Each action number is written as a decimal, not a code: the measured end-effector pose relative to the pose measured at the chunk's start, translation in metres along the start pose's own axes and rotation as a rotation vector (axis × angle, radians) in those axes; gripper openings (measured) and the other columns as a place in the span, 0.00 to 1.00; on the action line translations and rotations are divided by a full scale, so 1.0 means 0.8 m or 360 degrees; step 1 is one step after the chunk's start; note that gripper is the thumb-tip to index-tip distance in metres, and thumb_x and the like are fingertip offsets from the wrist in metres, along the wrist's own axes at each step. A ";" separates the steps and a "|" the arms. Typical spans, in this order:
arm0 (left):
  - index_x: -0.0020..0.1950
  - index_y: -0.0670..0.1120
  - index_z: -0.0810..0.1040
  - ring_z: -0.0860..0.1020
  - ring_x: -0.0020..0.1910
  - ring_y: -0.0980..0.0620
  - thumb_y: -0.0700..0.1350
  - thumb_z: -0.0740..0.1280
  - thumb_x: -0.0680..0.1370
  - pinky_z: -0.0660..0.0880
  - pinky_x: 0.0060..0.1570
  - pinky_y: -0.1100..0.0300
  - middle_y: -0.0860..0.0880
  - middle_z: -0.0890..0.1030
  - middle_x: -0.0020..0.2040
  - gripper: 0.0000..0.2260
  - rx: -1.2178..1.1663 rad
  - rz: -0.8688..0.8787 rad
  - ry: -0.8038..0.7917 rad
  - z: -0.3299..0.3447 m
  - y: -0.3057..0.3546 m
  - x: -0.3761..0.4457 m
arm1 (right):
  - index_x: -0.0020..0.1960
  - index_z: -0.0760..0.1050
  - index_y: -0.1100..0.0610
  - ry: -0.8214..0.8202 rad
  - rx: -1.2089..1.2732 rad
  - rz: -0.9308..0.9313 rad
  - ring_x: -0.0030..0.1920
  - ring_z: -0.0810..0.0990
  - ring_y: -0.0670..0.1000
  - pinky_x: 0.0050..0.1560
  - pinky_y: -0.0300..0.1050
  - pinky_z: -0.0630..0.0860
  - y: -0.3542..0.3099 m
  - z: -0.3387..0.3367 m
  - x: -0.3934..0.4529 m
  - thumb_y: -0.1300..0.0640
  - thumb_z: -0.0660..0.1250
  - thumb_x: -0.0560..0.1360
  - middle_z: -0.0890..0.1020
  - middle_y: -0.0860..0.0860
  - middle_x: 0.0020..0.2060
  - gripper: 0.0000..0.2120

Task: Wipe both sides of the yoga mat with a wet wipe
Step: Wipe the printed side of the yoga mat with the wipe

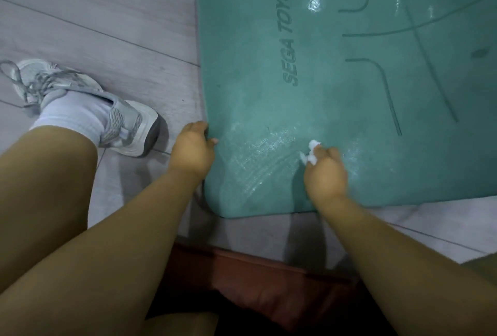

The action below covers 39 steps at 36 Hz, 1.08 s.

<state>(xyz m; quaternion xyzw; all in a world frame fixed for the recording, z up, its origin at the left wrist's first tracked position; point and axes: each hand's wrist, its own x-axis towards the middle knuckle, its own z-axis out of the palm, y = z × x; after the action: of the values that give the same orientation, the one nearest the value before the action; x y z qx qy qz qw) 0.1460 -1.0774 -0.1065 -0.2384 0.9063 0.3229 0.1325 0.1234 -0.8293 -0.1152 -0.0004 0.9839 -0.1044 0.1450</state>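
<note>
Head-cam view looking down at a teal yoga mat point(336, 93) lying flat on a pale grey wood-look floor point(94, 13), filling the frame from centre out to 12 and 3 o'clock; its near rounded corner sits just below centre. Dark "SEGA TOYS" lettering point(290, 39) runs sideways on the mat, w/ dark guide lines toward 2 o'clock. Wet shiny streaks show near the corner & a few glints toward 1 o'clock. Left hand point(192, 147) at centre grips the mat's left edge, thumb on top, fingers curled over the edge. Right hand point(325, 171), at 4 o'clock of the left one, is bunched around a crumpled white wet wipe point(310, 151), which pokes out past the fingers & touches the mat surface. At 9 o'clock, a bare leg w/ white sock point(72, 117) & grey sneaker point(126, 126) on the floor, beside the mat. A reddish-brown wooden edge point(255, 263) at 6 o'clock.
</note>
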 end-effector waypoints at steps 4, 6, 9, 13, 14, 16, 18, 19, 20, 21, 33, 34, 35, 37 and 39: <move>0.41 0.42 0.68 0.71 0.48 0.39 0.38 0.68 0.74 0.63 0.45 0.55 0.36 0.74 0.47 0.09 -0.0019 0.0034 0.0046 -0.011 0.003 0.026 | 0.68 0.65 0.57 -0.0264 -0.0004 -0.0617 0.56 0.74 0.59 0.52 0.49 0.72 -0.087 0.032 -0.057 0.61 0.56 0.78 0.70 0.56 0.62 0.18; 0.41 0.42 0.68 0.70 0.46 0.43 0.39 0.69 0.74 0.60 0.43 0.59 0.37 0.73 0.47 0.09 -0.0020 0.0018 0.0043 -0.015 0.003 0.033 | 0.63 0.72 0.60 -0.0406 0.0009 -0.1020 0.47 0.79 0.59 0.42 0.48 0.75 -0.114 0.040 -0.074 0.60 0.57 0.78 0.76 0.57 0.55 0.15; 0.50 0.38 0.74 0.69 0.45 0.45 0.42 0.68 0.75 0.61 0.43 0.60 0.41 0.72 0.48 0.09 -0.0054 -0.0071 0.0009 -0.016 -0.001 0.037 | 0.48 0.80 0.59 -0.0452 0.0077 -0.1341 0.31 0.80 0.57 0.27 0.42 0.73 -0.111 0.034 -0.065 0.56 0.58 0.73 0.81 0.55 0.40 0.14; 0.60 0.40 0.73 0.75 0.52 0.39 0.45 0.67 0.77 0.67 0.46 0.55 0.38 0.78 0.52 0.15 -0.0053 -0.0104 -0.0042 -0.014 -0.005 0.032 | 0.49 0.81 0.59 -0.0126 -0.0110 -0.1067 0.33 0.80 0.59 0.29 0.45 0.75 -0.044 0.011 -0.002 0.53 0.56 0.72 0.80 0.57 0.43 0.18; 0.61 0.41 0.71 0.75 0.54 0.39 0.46 0.67 0.77 0.68 0.47 0.54 0.38 0.78 0.53 0.16 -0.0040 -0.0117 -0.0048 -0.013 -0.004 0.029 | 0.53 0.81 0.57 -0.0029 -0.0041 -0.0807 0.37 0.81 0.60 0.35 0.48 0.77 -0.023 -0.001 0.013 0.53 0.57 0.73 0.79 0.58 0.47 0.16; 0.64 0.42 0.68 0.75 0.56 0.38 0.48 0.67 0.77 0.70 0.50 0.51 0.38 0.78 0.56 0.19 -0.0001 -0.0145 -0.0073 -0.010 -0.001 0.020 | 0.61 0.76 0.54 0.0022 -0.0054 -0.0326 0.51 0.78 0.61 0.53 0.51 0.74 0.023 -0.013 0.035 0.58 0.60 0.77 0.74 0.57 0.58 0.15; 0.67 0.43 0.64 0.74 0.58 0.37 0.50 0.67 0.77 0.70 0.52 0.49 0.38 0.77 0.59 0.23 0.0013 -0.0180 -0.0105 -0.005 0.002 0.011 | 0.66 0.73 0.57 0.0061 -0.0005 0.0085 0.55 0.76 0.62 0.59 0.50 0.71 0.049 -0.019 0.041 0.63 0.60 0.77 0.71 0.58 0.62 0.17; 0.69 0.44 0.62 0.74 0.58 0.37 0.50 0.68 0.76 0.70 0.53 0.48 0.38 0.76 0.59 0.26 0.0015 -0.0191 -0.0123 -0.002 0.003 0.006 | 0.66 0.71 0.58 0.0123 0.0025 0.0201 0.55 0.76 0.61 0.58 0.50 0.71 0.049 -0.017 0.037 0.64 0.59 0.77 0.70 0.59 0.62 0.18; 0.71 0.44 0.59 0.74 0.59 0.37 0.51 0.68 0.76 0.70 0.54 0.48 0.38 0.75 0.60 0.29 0.0017 -0.0192 -0.0140 0.001 0.004 0.003 | 0.66 0.71 0.60 0.0161 0.0060 0.0242 0.54 0.76 0.61 0.57 0.50 0.71 0.040 -0.012 0.026 0.64 0.59 0.77 0.70 0.59 0.61 0.18; 0.74 0.45 0.55 0.74 0.60 0.37 0.51 0.68 0.76 0.70 0.55 0.48 0.39 0.75 0.62 0.33 0.0014 -0.0192 -0.0161 0.003 0.005 0.000 | 0.66 0.71 0.61 0.0161 0.0086 0.0245 0.53 0.76 0.62 0.55 0.50 0.71 0.029 -0.003 0.014 0.64 0.59 0.77 0.70 0.60 0.61 0.17; 0.77 0.46 0.47 0.74 0.60 0.38 0.42 0.73 0.72 0.71 0.56 0.49 0.39 0.75 0.62 0.43 -0.0039 -0.0027 -0.0188 -0.016 0.022 -0.008 | 0.50 0.81 0.59 -0.0170 0.0047 -0.0684 0.33 0.80 0.61 0.31 0.49 0.77 0.032 0.007 -0.033 0.62 0.68 0.68 0.80 0.59 0.45 0.11; 0.77 0.47 0.46 0.74 0.60 0.37 0.41 0.72 0.72 0.71 0.57 0.48 0.38 0.75 0.62 0.43 -0.0020 0.0004 -0.0169 -0.021 0.023 -0.009 | 0.53 0.80 0.59 -0.0107 0.0059 -0.0469 0.39 0.81 0.63 0.39 0.53 0.79 0.057 -0.002 -0.023 0.65 0.68 0.71 0.79 0.60 0.49 0.12; 0.77 0.49 0.44 0.74 0.59 0.37 0.40 0.72 0.72 0.71 0.57 0.47 0.38 0.75 0.61 0.44 -0.0003 0.0034 -0.0148 -0.029 0.024 -0.010 | 0.56 0.79 0.59 -0.0081 0.0085 -0.0263 0.45 0.81 0.63 0.48 0.54 0.78 0.078 -0.012 -0.014 0.65 0.66 0.73 0.77 0.61 0.53 0.13; 0.78 0.52 0.41 0.74 0.59 0.36 0.40 0.71 0.73 0.71 0.57 0.47 0.36 0.75 0.61 0.45 0.0086 0.0074 -0.0121 -0.048 0.026 -0.012 | 0.59 0.78 0.58 -0.0053 0.0138 0.0096 0.52 0.80 0.62 0.58 0.52 0.74 0.102 -0.028 -0.001 0.64 0.62 0.75 0.75 0.60 0.57 0.14; 0.78 0.54 0.41 0.73 0.59 0.37 0.40 0.70 0.74 0.69 0.57 0.49 0.36 0.73 0.62 0.44 0.0262 0.0081 -0.0128 -0.068 0.027 -0.013 | 0.59 0.78 0.59 -0.0014 0.0140 0.0215 0.53 0.79 0.63 0.59 0.53 0.73 0.096 -0.030 0.004 0.63 0.61 0.76 0.75 0.60 0.57 0.14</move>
<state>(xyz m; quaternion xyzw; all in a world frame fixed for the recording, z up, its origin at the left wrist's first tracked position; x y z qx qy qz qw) 0.1388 -1.0942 -0.0500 -0.1904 0.9295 0.2599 0.1795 0.1161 -0.7493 -0.1096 0.0719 0.9755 -0.1374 0.1559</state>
